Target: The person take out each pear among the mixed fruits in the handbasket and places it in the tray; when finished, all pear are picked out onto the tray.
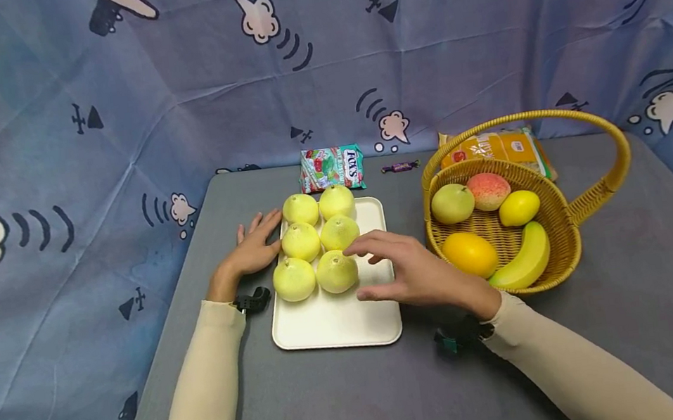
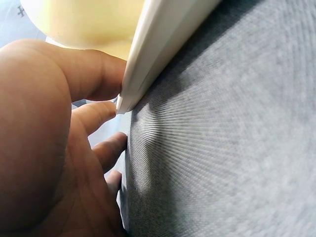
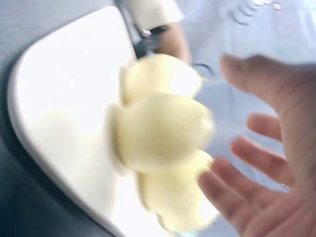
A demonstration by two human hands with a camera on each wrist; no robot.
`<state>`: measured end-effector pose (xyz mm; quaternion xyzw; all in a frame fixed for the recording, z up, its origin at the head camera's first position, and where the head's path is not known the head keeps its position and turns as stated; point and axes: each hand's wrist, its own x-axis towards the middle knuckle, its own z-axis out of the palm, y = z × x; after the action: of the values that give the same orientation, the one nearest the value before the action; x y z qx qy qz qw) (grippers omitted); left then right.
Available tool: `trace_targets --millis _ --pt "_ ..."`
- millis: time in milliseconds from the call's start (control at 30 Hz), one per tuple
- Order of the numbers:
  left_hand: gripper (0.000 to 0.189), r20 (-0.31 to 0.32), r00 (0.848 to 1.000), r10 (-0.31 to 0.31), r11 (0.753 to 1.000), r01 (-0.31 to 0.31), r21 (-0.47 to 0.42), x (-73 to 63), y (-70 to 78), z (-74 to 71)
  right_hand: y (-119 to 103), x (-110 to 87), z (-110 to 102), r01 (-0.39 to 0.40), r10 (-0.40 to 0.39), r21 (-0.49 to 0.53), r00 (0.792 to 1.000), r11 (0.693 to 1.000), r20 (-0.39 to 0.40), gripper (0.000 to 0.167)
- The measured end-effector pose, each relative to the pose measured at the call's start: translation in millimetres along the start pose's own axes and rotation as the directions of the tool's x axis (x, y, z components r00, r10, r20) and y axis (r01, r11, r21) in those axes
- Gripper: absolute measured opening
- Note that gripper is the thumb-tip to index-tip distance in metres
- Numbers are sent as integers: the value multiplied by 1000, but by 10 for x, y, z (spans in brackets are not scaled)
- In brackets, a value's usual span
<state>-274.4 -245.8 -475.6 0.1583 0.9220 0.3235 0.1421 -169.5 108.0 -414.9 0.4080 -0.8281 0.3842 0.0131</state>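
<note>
Several round yellow-green fruits [image 1: 294, 279] stand in two columns on a white rectangular tray [image 1: 339, 323]. My left hand [image 1: 252, 249] lies at the tray's left side with its fingers stretched out. In the left wrist view, the thumb [image 2: 96, 74] and a fingertip meet the tray's edge [image 2: 153, 54]. Fingers spread and nothing held, my right hand [image 1: 404, 268] hovers over the tray's right side. Its fingertips come close to the front right fruit [image 1: 336, 272]. The right wrist view is blurred, but a gap shows between that hand [image 3: 276, 148] and the fruits [image 3: 163, 133].
Right of the tray stands a yellow woven basket [image 1: 571, 250] with a tall handle, holding a banana [image 1: 525, 260], a lemon [image 1: 519, 207], a peach [image 1: 490, 190] and other fruit. Behind are a green candy bag [image 1: 331, 168], a small purple-wrapped candy [image 1: 400, 167] and an orange packet [image 1: 494, 146].
</note>
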Motion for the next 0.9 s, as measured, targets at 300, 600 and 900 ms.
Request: trace_targets --millis 300,600,900 --pt "73 -3 1000 -4 1000 4 6 5 -5 17 18 -456 -826 -135 137 -89 990 987 16 50" --pt "72 2 1000 -20 1000 20 9 -4 -7 12 156 -753 -1402 -315 303 -49 938 948 -171 51" --pt "73 -4 1000 -6 1000 6 7 2 -7 15 500 -727 -1595 -534 526 -193 845 823 -95 61"
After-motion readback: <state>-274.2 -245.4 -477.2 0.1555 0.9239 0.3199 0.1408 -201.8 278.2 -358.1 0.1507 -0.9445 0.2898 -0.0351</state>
